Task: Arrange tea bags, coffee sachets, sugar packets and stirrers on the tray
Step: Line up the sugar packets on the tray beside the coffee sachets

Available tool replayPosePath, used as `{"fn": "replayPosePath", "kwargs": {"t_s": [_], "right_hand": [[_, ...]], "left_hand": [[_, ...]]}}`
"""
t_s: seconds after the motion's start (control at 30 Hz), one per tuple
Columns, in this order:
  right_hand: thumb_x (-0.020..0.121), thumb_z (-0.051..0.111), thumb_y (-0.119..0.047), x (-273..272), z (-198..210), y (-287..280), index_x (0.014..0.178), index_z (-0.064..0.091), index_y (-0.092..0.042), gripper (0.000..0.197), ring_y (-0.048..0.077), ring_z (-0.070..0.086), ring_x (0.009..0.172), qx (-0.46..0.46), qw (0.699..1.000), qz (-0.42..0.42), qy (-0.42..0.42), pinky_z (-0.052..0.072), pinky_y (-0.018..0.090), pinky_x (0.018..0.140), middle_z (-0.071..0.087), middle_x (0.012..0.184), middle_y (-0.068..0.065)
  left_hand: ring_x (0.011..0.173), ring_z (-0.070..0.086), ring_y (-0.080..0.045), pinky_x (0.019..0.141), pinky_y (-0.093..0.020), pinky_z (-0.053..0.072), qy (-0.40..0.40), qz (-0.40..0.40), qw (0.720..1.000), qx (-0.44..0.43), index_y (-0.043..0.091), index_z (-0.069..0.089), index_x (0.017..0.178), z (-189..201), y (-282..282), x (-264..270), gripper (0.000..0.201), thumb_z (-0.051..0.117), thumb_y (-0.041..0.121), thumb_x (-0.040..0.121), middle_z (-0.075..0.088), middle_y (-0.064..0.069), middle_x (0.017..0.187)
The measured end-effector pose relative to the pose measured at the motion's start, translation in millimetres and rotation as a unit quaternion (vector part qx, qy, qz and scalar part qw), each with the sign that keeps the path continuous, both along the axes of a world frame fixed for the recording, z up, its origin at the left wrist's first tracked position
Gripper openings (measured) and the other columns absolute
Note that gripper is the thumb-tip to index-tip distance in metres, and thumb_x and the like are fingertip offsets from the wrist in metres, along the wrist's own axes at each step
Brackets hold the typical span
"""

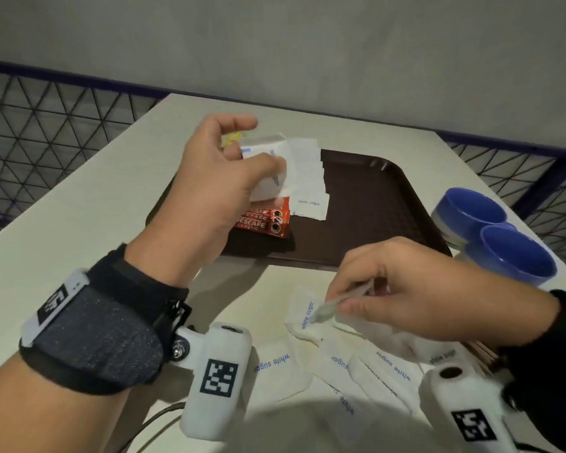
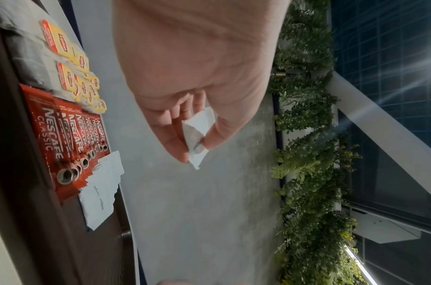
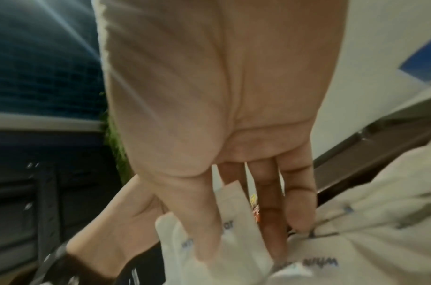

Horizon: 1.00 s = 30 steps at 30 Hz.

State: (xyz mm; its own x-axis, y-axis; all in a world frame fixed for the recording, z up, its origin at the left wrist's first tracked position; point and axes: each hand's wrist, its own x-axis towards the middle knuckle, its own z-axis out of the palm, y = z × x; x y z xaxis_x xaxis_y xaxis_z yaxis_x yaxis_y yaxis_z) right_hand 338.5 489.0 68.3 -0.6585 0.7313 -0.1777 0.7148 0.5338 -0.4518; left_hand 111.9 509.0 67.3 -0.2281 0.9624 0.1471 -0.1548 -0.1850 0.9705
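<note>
A pale table (image 1: pixel 79 204) stands by a grey wall (image 1: pixel 307 44). A black wire fence (image 1: pixel 46 132) with a blue top bar runs behind it. The left wrist view shows green plants (image 2: pixel 307 154) and a dark tiled wall (image 2: pixel 392 48).

A brown tray (image 1: pixel 373 207) sits on the table. At its 9 o'clock side lie red coffee sachets (image 1: pixel 265 220). Tea bags (image 2: pixel 70 63) with yellow tags lie at 11 o'clock. A row of white sugar packets (image 1: pixel 309 191) lies just right of the sachets.

The left hand (image 1: pixel 216 188) hangs over the tray's left side. Its thumb and fingers pinch a white packet (image 2: pixel 199 135).

The right hand (image 1: pixel 415 289) is at 5 o'clock from the tray, over a pile (image 1: pixel 356 364) of loose sugar packets on the table. Its fingers pinch one packet from that pile.

Two blue bowls (image 1: pixel 494 233) stand at 3 o'clock, just beside the tray.
</note>
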Motion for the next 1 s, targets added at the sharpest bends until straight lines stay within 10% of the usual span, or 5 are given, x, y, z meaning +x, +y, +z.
{"fn": "replayPosePath", "kwargs": {"t_s": [0.13,0.37,0.8,1.0], "right_hand": [[0.089,0.074,-0.018,-3,2,5,0.085,0.080,-0.020,0.007,0.010,0.066,0.073,-0.090,0.950,-0.060,0.293,0.054,0.029,0.069,0.073,0.082,0.003],[0.073,0.074,-0.015,-37,-9,25,0.104,0.072,-0.006,0.032,0.026,0.047,0.062,-0.112,0.739,-0.231,0.623,0.042,0.026,0.049,0.073,0.096,0.024],[0.095,0.065,-0.008,-26,-20,15,0.115,0.074,-0.026,0.028,0.038,0.066,0.086,-0.015,0.801,-0.250,0.544,0.058,0.044,0.062,0.075,0.099,0.007],[0.089,0.073,-0.011,-25,-23,15,0.112,0.074,-0.031,0.030,0.035,0.066,0.099,0.026,0.816,-0.224,0.533,0.058,0.048,0.076,0.074,0.103,0.009]], "left_hand": [[0.077,0.073,-0.018,0.060,-0.032,0.056,0.042,-0.038,0.998,-0.005,0.014,0.072,0.094,-6,0,5,0.016,0.076,0.001,0.085,0.077,-0.003,0.087],[0.066,0.071,-0.019,0.059,-0.026,0.060,0.005,-0.073,0.997,0.003,0.005,0.076,0.096,-9,-6,12,0.007,0.072,0.007,0.091,0.079,-0.014,0.084],[0.076,0.075,-0.028,0.063,-0.030,0.061,0.010,-0.126,0.992,0.005,0.014,0.067,0.117,-17,-11,25,0.037,0.058,-0.013,0.093,0.077,-0.021,0.100],[0.082,0.076,-0.025,0.066,-0.035,0.062,0.032,-0.117,0.993,0.010,0.018,0.074,0.112,-15,-14,26,0.028,0.079,0.022,0.085,0.077,-0.012,0.105]]}}
